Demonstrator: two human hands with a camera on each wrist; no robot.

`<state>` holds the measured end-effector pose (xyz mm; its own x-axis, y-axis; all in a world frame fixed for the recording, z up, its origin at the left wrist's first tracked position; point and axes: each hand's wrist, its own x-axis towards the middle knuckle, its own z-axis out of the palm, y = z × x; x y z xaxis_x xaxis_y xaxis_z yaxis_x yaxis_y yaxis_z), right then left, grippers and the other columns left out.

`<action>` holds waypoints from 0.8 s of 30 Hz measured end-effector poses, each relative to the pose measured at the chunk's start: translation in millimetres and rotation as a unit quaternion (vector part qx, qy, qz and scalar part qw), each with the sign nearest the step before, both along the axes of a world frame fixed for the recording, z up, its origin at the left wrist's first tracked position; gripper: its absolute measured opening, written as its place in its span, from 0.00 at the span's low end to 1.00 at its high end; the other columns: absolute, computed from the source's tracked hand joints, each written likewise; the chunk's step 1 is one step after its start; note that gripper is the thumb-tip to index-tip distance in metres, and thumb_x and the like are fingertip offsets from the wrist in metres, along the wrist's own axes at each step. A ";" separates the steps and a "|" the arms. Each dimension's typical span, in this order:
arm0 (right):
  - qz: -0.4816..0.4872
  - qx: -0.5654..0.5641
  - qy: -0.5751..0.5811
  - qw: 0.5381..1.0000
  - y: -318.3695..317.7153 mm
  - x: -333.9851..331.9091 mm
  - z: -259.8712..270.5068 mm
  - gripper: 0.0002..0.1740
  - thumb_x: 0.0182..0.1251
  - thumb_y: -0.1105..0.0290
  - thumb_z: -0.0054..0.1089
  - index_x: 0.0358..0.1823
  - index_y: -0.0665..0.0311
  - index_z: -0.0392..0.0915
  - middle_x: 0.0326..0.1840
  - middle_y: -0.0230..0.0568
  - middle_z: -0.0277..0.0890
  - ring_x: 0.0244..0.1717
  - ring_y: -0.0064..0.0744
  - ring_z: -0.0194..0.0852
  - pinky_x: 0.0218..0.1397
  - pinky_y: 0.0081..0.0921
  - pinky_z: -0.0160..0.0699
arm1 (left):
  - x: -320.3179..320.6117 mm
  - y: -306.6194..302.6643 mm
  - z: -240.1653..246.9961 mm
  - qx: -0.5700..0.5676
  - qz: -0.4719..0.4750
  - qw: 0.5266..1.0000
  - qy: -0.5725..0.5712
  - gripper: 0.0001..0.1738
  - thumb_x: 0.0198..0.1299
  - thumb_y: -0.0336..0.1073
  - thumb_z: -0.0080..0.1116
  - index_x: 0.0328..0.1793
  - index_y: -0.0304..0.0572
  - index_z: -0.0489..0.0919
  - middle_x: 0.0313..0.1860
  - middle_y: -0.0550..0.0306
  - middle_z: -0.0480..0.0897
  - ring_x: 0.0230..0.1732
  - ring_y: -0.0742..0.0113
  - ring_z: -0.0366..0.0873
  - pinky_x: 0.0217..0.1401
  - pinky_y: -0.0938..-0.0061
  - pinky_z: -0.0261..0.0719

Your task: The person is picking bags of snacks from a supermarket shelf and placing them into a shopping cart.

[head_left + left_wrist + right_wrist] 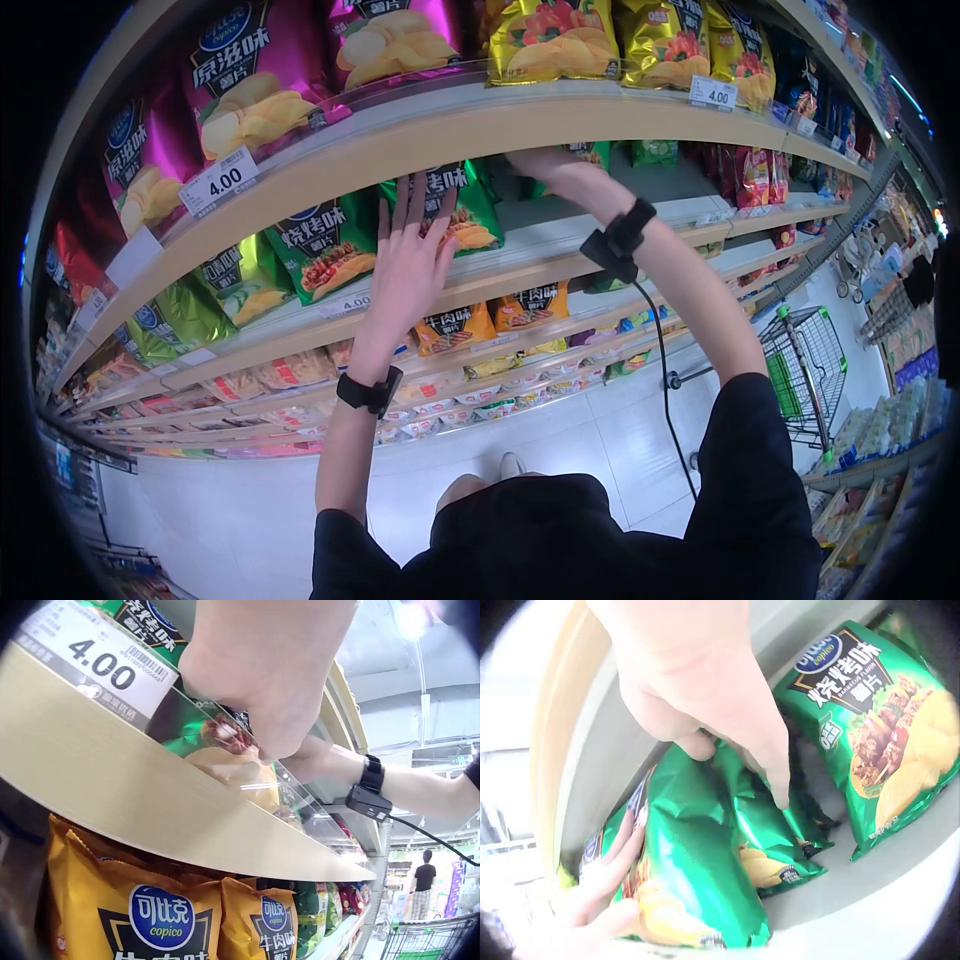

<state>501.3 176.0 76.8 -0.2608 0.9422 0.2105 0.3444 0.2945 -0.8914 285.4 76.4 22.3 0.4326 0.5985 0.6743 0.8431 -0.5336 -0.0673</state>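
On a supermarket snack aisle, a person has both hands at a shelf (540, 262) of crisps. The left hand (410, 262) is spread flat, fingers straight, against the printed face of a green crisp bag (697, 877) standing at the shelf's front edge, while the right hand (705, 682) reaches in behind and pinches the bag's crumpled top between thumb and fingers. The bag stands roughly upright, its long axis running top to bottom and leaning a little, its printed face pointing out towards the aisle. Doing this well seems to call for a light pinch on the top seam rather than the belly, so the crisps are not crushed, with the flat palm steadying the face and keeping the bag behind the shelf's lip. A second green bag (870, 727) lies face up deeper on the shelf, just beside the right hand's fingers.
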 end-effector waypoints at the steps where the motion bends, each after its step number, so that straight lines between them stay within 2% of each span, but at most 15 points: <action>1: -0.053 0.022 -0.134 0.989 -11.5 -7.4 4.0 0.27 0.73 0.54 0.45 0.65 0.64 0.66 0.58 0.55 0.74 0.61 0.51 0.71 0.65 0.38 0.70 | 0.3 -0.6 -1.3 0.002 0.005 1.000 0.001 0.28 0.70 0.42 0.48 0.75 0.48 0.64 0.77 0.39 0.54 0.80 0.46 0.47 0.78 0.45 0.49; 3: -0.013 0.252 -0.236 0.939 -0.5 -6.2 -44.0 0.28 0.75 0.53 0.41 0.65 0.66 0.65 0.56 0.59 0.76 0.57 0.62 0.72 0.63 0.44 0.70 | 1.2 0.9 -1.2 0.011 0.012 1.000 0.005 0.27 0.70 0.42 0.48 0.75 0.49 0.65 0.78 0.39 0.54 0.80 0.46 0.46 0.78 0.45 0.49; 4: -0.029 0.129 -0.219 0.967 -32.7 -12.8 -34.2 0.31 0.75 0.50 0.41 0.63 0.72 0.65 0.54 0.64 0.75 0.57 0.66 0.70 0.63 0.48 0.67 | 1.7 1.7 -1.4 0.009 0.014 1.000 0.008 0.28 0.70 0.41 0.49 0.76 0.49 0.64 0.79 0.39 0.52 0.80 0.46 0.45 0.78 0.46 0.47; 7: 0.000 0.023 -0.277 0.961 -79.8 -17.5 -28.2 0.34 0.75 0.50 0.44 0.64 0.78 0.62 0.62 0.65 0.70 0.62 0.60 0.67 0.71 0.44 0.60 | 0.4 2.1 -2.6 0.011 0.010 1.000 0.012 0.29 0.70 0.40 0.49 0.77 0.50 0.63 0.80 0.40 0.48 0.81 0.45 0.43 0.79 0.48 0.45; 10: -0.053 0.220 -0.311 0.923 -107.2 -14.5 -56.0 0.36 0.73 0.48 0.45 0.58 0.82 0.66 0.54 0.69 0.74 0.60 0.60 0.70 0.69 0.45 0.61 | -2.1 -1.8 -3.9 0.013 -0.015 1.000 0.001 0.29 0.69 0.39 0.50 0.76 0.49 0.63 0.80 0.40 0.49 0.81 0.44 0.43 0.79 0.48 0.45; 13: -0.131 0.429 -0.336 0.828 -107.2 -16.3 -79.0 0.33 0.72 0.50 0.48 0.58 0.78 0.68 0.54 0.63 0.75 0.58 0.55 0.71 0.70 0.44 0.61 | -3.9 -8.9 -1.7 -0.010 -0.041 0.999 -0.034 0.30 0.68 0.38 0.51 0.76 0.48 0.63 0.80 0.39 0.49 0.81 0.42 0.43 0.79 0.48 0.45; 15: -0.141 0.433 -0.323 0.830 -108.8 -17.1 -82.9 0.31 0.71 0.51 0.50 0.57 0.77 0.69 0.53 0.60 0.76 0.58 0.53 0.72 0.70 0.44 0.61 | -5.6 -24.2 -8.2 -0.015 -0.055 0.996 -0.073 0.31 0.68 0.38 0.52 0.76 0.47 0.63 0.80 0.39 0.49 0.80 0.41 0.43 0.79 0.47 0.44; 17: -0.151 0.435 -0.304 0.834 -110.3 -19.3 -83.0 0.30 0.70 0.53 0.52 0.57 0.76 0.70 0.53 0.58 0.76 0.58 0.52 0.72 0.70 0.44 0.62 | -13.9 -38.2 -19.7 -0.008 -0.060 0.994 -0.094 0.35 0.64 0.38 0.56 0.77 0.40 0.60 0.80 0.37 0.50 0.80 0.41 0.44 0.79 0.46 0.44; 19: -0.152 0.435 -0.283 0.841 -109.5 -20.2 -85.1 0.27 0.69 0.56 0.55 0.56 0.75 0.71 0.53 0.57 0.76 0.57 0.52 0.72 0.69 0.44 0.62 | -26.1 -50.9 -30.0 -0.009 -0.058 0.991 -0.123 0.35 0.64 0.36 0.57 0.76 0.40 0.60 0.80 0.39 0.50 0.80 0.40 0.45 0.79 0.46 0.44; 22: -0.167 0.450 -0.248 0.841 -107.3 -23.3 -89.4 0.24 0.67 0.58 0.57 0.52 0.74 0.74 0.49 0.55 0.78 0.54 0.51 0.73 0.66 0.43 0.66 | -55.9 -61.1 -50.3 -0.003 -0.026 0.987 -0.159 0.33 0.62 0.35 0.59 0.73 0.37 0.63 0.78 0.39 0.55 0.78 0.40 0.50 0.79 0.46 0.46; 23: -0.171 0.450 -0.241 0.843 -106.9 -23.3 -90.6 0.23 0.66 0.59 0.58 0.51 0.73 0.74 0.49 0.54 0.78 0.54 0.51 0.73 0.65 0.43 0.66 | -67.4 -65.7 -52.2 0.009 -0.006 0.987 -0.160 0.31 0.61 0.33 0.60 0.69 0.34 0.65 0.74 0.40 0.61 0.75 0.40 0.55 0.78 0.48 0.50; 24: -0.174 0.454 -0.237 0.841 -106.6 -23.7 -91.8 0.22 0.66 0.59 0.58 0.51 0.71 0.74 0.49 0.52 0.78 0.54 0.51 0.73 0.64 0.43 0.66 | -80.2 -71.0 -54.5 0.013 0.013 0.986 -0.166 0.31 0.60 0.33 0.60 0.68 0.33 0.65 0.73 0.40 0.62 0.75 0.40 0.56 0.77 0.48 0.51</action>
